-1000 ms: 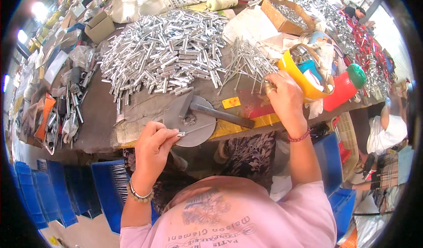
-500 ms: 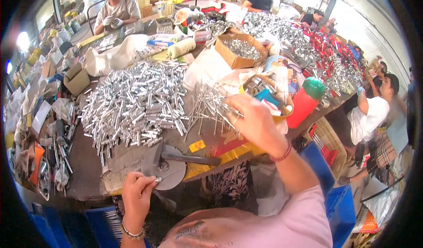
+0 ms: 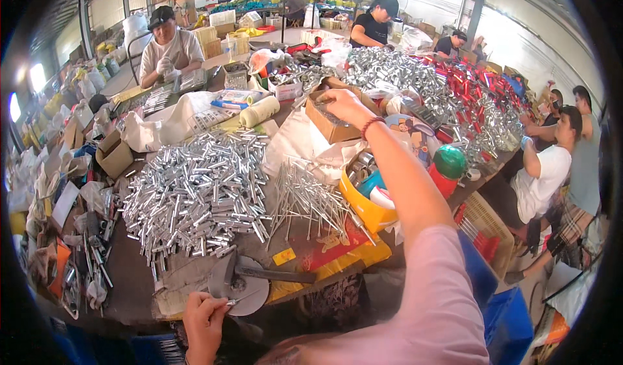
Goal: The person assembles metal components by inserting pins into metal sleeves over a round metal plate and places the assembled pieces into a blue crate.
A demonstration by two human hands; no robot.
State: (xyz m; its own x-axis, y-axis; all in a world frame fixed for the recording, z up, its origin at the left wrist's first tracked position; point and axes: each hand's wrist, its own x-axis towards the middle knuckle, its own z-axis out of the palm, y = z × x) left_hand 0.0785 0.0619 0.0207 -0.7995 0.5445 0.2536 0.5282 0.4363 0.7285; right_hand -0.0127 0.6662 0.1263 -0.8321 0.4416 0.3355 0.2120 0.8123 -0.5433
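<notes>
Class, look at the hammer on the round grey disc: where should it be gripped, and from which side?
The hammer is probably best gripped by the outer part of its handle, from the right and above. The handle is long and slim and points right, past the disc; the head sits near the left hand.

Bright overall, with white glare at the far left and a washed-out wall (image 3: 532,48) upper right. Metal tubes (image 3: 195,197) glint; shade lies below the tabletop (image 3: 120,280). Straight lines curve toward the black, round rim.
</notes>
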